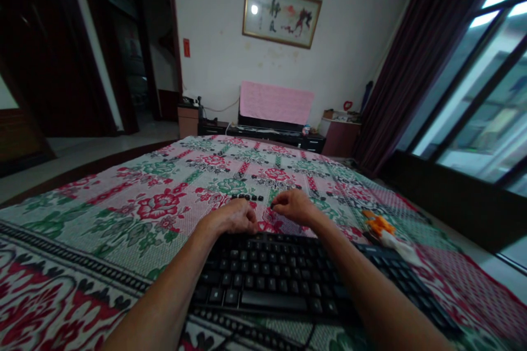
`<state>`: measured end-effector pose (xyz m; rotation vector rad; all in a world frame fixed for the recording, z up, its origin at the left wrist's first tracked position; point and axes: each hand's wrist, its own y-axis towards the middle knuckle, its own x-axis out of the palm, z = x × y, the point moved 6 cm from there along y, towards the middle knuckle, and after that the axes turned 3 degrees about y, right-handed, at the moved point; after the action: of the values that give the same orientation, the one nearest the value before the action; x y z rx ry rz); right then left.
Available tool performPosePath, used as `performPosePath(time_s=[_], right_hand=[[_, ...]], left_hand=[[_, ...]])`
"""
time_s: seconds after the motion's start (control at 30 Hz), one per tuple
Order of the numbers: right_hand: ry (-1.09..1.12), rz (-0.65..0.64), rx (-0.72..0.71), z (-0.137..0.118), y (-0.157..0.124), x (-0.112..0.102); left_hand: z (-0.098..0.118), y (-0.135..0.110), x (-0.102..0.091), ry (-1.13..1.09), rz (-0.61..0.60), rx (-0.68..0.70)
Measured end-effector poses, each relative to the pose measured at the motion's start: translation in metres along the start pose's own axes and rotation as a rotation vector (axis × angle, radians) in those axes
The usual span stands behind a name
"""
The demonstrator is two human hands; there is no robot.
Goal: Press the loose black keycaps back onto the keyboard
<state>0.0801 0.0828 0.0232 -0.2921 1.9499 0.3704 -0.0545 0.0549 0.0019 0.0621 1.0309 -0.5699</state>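
A black keyboard [274,300] lies on the patterned bedspread in front of me, under both my forearms. My left hand [236,216] is closed at its back edge, fingers curled downward; what they hold, if anything, is hidden. My right hand [294,205] hovers a little beyond the keyboard, thumb and fingers pinched on a small black keycap [272,207]. Just past my left hand, several loose black keycaps [254,198] stand in a short row on the cloth.
The floral bedspread [160,205] spreads over a wide surface. An orange item [379,224] and a white cloth [400,247] lie behind the keyboard's right part. A pink cloth [275,101] covers a screen on a low cabinet by the far wall. A window [473,98] is at right.
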Motion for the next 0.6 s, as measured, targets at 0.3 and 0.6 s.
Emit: performPosePath(time_s=[0.3, 0.6], right_hand=[[0.242, -0.279, -0.006, -0.026, -0.052, 0.008], [0.136, -0.279, 0.073, -0.027, -0.046, 0.01]], left_hand=[[-0.004, -0.009, 0.0, -0.051, 0.041, 0.053], [-0.004, -0.008, 0.001, -0.041, 0.058, 0.028]])
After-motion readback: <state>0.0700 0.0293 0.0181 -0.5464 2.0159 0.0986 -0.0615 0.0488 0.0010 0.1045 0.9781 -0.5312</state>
